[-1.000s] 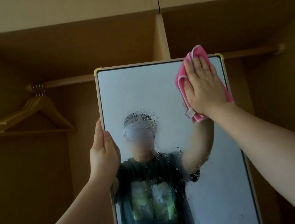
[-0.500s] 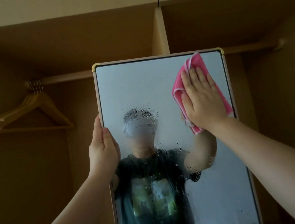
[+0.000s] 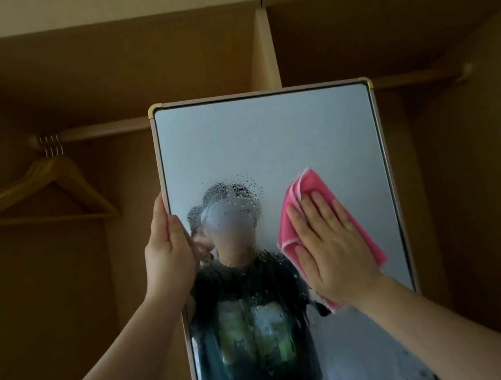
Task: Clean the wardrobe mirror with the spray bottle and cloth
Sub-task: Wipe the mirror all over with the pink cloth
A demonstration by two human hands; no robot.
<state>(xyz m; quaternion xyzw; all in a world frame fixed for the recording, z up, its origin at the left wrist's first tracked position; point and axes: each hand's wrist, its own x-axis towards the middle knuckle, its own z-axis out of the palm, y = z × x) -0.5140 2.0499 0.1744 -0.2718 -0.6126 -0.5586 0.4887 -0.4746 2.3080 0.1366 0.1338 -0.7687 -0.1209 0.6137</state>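
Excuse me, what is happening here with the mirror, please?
A person is cleaning a framed mirror in front of an open wardrobe. The left hand grips the mirror's left edge to steady it. The right hand presses a pink cloth flat on the right side of the glass. Spray droplets remain in the middle, unwiped. Wooden hangers hang on the rail at the left. No spray bottle is in view.

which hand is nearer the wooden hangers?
Left. The left hand grips the mirror's left edge, on the side of the hangers; the right hand presses the pink cloth further right.
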